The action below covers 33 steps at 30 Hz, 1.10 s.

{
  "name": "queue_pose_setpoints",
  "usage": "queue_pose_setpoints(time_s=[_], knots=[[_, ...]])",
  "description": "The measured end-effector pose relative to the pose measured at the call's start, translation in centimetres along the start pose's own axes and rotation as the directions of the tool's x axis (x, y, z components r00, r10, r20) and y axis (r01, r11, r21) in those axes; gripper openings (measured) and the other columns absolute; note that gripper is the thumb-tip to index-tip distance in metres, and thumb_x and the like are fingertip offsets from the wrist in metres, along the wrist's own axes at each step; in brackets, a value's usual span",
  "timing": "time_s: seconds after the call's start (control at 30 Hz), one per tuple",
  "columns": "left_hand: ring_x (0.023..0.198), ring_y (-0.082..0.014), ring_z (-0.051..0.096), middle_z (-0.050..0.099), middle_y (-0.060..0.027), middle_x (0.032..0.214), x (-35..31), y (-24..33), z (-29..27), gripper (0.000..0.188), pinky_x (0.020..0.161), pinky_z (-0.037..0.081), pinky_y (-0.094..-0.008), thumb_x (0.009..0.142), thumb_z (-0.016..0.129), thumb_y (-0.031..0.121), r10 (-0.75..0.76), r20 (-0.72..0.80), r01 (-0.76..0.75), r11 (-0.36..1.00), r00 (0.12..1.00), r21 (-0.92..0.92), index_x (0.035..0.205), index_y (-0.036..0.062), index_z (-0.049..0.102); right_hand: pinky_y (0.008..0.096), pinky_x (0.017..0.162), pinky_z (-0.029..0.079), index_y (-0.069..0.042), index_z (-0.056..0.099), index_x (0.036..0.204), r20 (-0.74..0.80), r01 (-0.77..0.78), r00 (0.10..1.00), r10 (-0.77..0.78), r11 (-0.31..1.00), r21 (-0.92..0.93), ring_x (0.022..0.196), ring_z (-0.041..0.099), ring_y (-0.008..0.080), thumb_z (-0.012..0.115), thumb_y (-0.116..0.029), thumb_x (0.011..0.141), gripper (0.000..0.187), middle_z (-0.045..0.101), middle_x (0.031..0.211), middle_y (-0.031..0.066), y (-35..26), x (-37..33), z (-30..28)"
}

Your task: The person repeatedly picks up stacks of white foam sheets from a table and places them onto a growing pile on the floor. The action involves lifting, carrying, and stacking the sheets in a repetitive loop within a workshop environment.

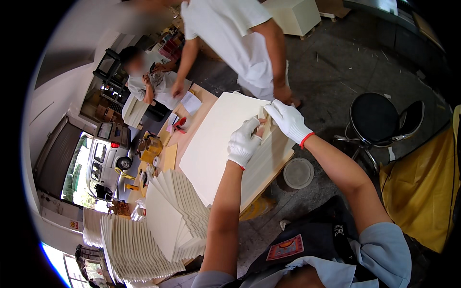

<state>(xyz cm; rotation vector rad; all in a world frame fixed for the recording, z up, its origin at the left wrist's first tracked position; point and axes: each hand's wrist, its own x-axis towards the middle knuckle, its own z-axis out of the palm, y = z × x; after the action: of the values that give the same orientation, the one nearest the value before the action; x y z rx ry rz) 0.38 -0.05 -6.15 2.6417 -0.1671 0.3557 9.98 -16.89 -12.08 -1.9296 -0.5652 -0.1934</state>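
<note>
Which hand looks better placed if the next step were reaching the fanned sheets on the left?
Most likely the left hand: it is nearer the fanned sheets. The right hand is farther across, by the right edge of the flat stack, and would probably have to pass the left.

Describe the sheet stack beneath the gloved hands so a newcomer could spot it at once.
Find the wooden table running through the middle of the view. Along its right side, beneath the white-gloved left hand and right hand, lies a broad cream stack of sheets. It lies flat, unlike the fanned, stepped stacks at lower left.
</note>
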Motion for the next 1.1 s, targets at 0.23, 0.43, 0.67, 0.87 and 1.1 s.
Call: queue_pose_setpoints(time_s=[0.23, 0.43, 0.67, 0.87, 1.1], knots=[[0.085, -0.0311, 0.069, 0.068, -0.0123, 0.098, -0.1, -0.4, 0.1, 0.039, 0.08, 0.056, -0.0398, 0.088, 0.08, 0.02, 0.014, -0.014, -0.015, 0.999, 1.0, -0.045, 0.126, 0.0195, 0.072, 0.0568, 0.076, 0.048, -0.007, 0.058, 0.107, 0.014, -0.003, 1.0, 0.002, 0.999, 0.047, 0.09, 0.066, 0.048, 0.043, -0.053, 0.108, 0.049, 0.068, 0.09, 0.0266, 0.3, 0.0, 0.2], [0.088, -0.0323, 0.07, 0.07, -0.0131, 0.101, 0.0, 0.2, -0.2, 0.038, 0.081, 0.055, -0.0403, 0.092, 0.076, 0.018, -0.042, 0.021, 0.043, 0.996, 0.999, -0.073, 0.129, 0.0205, 0.072, 0.0551, 0.078, 0.048, -0.007, 0.058, 0.106, 0.032, -0.047, 0.998, 0.045, 0.996, 0.07, 0.091, 0.066, 0.0475, 0.043, -0.056, 0.108, 0.051, 0.068, 0.09, 0.0259, 0.1, 0.0, -0.1], [0.101, -0.0346, 0.072, 0.072, -0.0144, 0.111, -0.2, -1.1, 0.2, 0.033, 0.087, 0.057, -0.042, 0.095, 0.07, 0.018, 0.034, -0.06, -0.038, 0.997, 0.998, -0.071, 0.127, 0.0195, 0.07, 0.0496, 0.077, 0.049, -0.006, 0.058, 0.1, 0.091, -0.109, 0.992, 0.092, 0.974, 0.197, 0.088, 0.066, 0.0441, 0.045, -0.058, 0.107, 0.054, 0.067, 0.085, 0.0212, -0.7, -0.2, -0.4], [0.105, -0.035, 0.07, 0.071, -0.0127, 0.121, -0.1, -0.4, 0.5, 0.036, 0.089, 0.058, -0.0427, 0.089, 0.072, 0.014, 0.119, -0.028, -0.117, 0.991, 0.992, 0.064, 0.125, 0.02, 0.07, 0.0488, 0.075, 0.048, -0.007, 0.059, 0.097, 0.104, -0.134, 0.989, 0.108, 0.948, 0.288, 0.087, 0.067, 0.0415, 0.048, -0.059, 0.106, 0.055, 0.068, 0.084, 0.0191, -0.2, -0.1, -0.7], [0.11, -0.0333, 0.069, 0.07, -0.0125, 0.126, -0.6, 0.8, 0.2, 0.044, 0.092, 0.058, -0.0438, 0.087, 0.07, 0.011, 0.001, -0.054, 0.001, 0.999, 0.999, 0.045, 0.13, 0.022, 0.069, 0.0499, 0.072, 0.051, -0.01, 0.064, 0.098, 0.122, 0.1, 0.991, -0.06, 0.93, -0.354, 0.082, 0.07, 0.0372, 0.058, -0.055, 0.1, 0.045, 0.071, 0.083, 0.0141, 0.4, -0.6, -3.2]])
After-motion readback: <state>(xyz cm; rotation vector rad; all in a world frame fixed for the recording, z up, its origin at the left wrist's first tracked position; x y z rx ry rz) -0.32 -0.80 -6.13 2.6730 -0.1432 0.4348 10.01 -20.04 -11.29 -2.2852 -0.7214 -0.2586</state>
